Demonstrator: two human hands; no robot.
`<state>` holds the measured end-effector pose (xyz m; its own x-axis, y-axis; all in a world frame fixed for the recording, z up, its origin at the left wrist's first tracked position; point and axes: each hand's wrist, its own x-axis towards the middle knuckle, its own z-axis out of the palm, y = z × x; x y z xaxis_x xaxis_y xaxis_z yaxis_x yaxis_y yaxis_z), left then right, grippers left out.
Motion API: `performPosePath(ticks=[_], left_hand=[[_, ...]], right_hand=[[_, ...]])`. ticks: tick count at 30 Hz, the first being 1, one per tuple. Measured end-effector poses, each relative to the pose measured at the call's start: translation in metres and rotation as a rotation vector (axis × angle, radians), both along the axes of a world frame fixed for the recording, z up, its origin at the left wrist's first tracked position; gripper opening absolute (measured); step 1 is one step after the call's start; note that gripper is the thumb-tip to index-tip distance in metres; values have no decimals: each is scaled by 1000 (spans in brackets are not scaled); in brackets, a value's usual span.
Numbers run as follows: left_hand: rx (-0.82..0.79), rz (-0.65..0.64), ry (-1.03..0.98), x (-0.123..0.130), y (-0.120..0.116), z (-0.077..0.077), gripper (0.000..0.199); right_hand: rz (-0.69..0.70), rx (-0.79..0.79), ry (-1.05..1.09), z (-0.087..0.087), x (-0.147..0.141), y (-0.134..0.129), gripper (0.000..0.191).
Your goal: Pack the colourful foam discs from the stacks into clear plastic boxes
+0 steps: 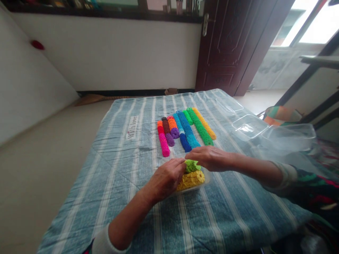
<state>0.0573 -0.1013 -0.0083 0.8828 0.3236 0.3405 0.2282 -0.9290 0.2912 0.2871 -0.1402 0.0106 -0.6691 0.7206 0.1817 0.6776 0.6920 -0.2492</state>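
In front of me a clear plastic box (208,178) holds a stack of yellow notched discs (190,179), lying on its side. Behind it in the box is a lime-green disc stack (192,165), partly covered by my hands. My left hand (171,176) has its fingers closed at the left end of the green stack. From above, my right hand (210,158) reaches over that stack's right part with bent fingers. Just beyond the box lie several more disc stacks side by side, among them a pink and red one (162,139), a blue one (188,130) and a green one (201,128).
Clear plastic containers (250,127) stand at the table's right side, one large and hazy (288,137). A striped blue-grey cloth (119,158) printed with words covers the table. Beyond are a wall, a dark red door (227,42) and a patterned stool (283,114).
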Motion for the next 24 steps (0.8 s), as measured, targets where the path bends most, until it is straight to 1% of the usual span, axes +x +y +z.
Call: performPosePath(ticks=[3, 7, 10, 13, 15, 16, 18, 21, 24], left_hand=[[19, 2, -2, -4, 2, 8, 21], [56, 95, 29, -18, 7, 17, 19], [61, 118, 34, -27, 4, 18, 19], [70, 85, 51, -31, -2, 14, 22], [81, 86, 76, -30, -5, 14, 23], [91, 108, 97, -29, -6, 15, 21], [129, 192, 169, -27, -7, 18, 17], [192, 323, 332, -23, -5, 25, 12], [207, 352, 423, -19, -1, 26, 8]], right_hand=[[-37, 25, 23, 1, 4, -6, 25], [-34, 69, 11, 2, 3, -14, 18], [22, 101, -26, 2, -5, -18, 19], [90, 117, -62, 0, -16, -21, 18], [92, 109, -75, -2, -22, -20, 14], [72, 99, -79, -4, -24, -20, 12], [-1, 81, -87, -8, -29, -17, 10], [-102, 65, -103, -12, -34, -12, 12], [-145, 46, -139, -12, -39, -9, 13]])
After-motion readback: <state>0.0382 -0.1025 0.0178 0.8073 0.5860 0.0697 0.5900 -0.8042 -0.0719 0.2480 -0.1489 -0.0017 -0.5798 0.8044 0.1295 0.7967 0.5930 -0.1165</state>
